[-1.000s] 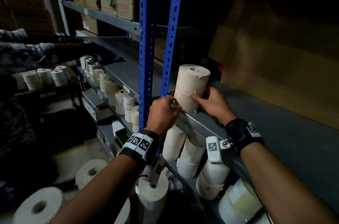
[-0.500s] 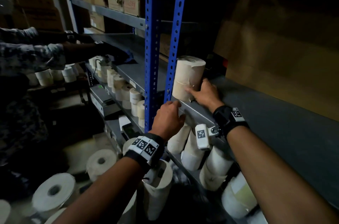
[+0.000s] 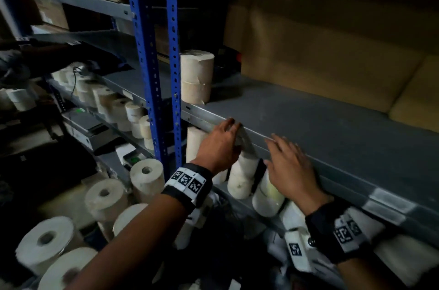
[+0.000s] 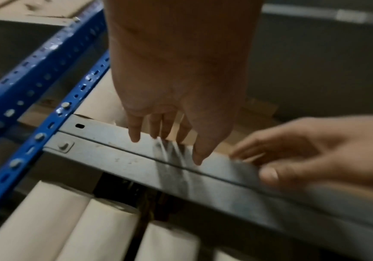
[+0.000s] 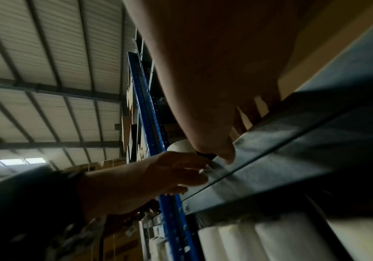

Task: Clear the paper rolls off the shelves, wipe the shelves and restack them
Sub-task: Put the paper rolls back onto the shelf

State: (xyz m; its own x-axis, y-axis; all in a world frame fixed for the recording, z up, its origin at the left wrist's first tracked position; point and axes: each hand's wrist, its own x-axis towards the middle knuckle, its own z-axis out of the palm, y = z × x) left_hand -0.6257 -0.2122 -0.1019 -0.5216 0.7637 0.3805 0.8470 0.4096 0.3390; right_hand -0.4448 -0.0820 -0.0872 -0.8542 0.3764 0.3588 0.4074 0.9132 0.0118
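One tall beige paper roll (image 3: 196, 76) stands upright on the grey shelf (image 3: 308, 118), next to the blue upright, and no hand touches it. My left hand (image 3: 225, 133) lies on the shelf's front rail (image 4: 114, 141) with straight fingers (image 4: 134, 136) beside a shiny strip of tape (image 4: 174, 164). My right hand (image 3: 282, 149) hovers at the same edge a little to the right, blurred, fingers loosely spread and holding nothing. In the right wrist view the left hand (image 5: 158, 174) touches the rail. More rolls (image 3: 242, 175) stand on the shelf below.
Two blue perforated uprights (image 3: 147, 52) rise left of the roll. Brown cardboard (image 3: 332, 40) fills the back of the shelf. Several large rolls (image 3: 45, 242) stand on the floor at the lower left. Another person's arm (image 3: 47, 50) reaches over the neighbouring shelf.
My right hand has let go of the roll, which now stands alone on the shelf. Both hands have drawn back to the shelf's front edge.
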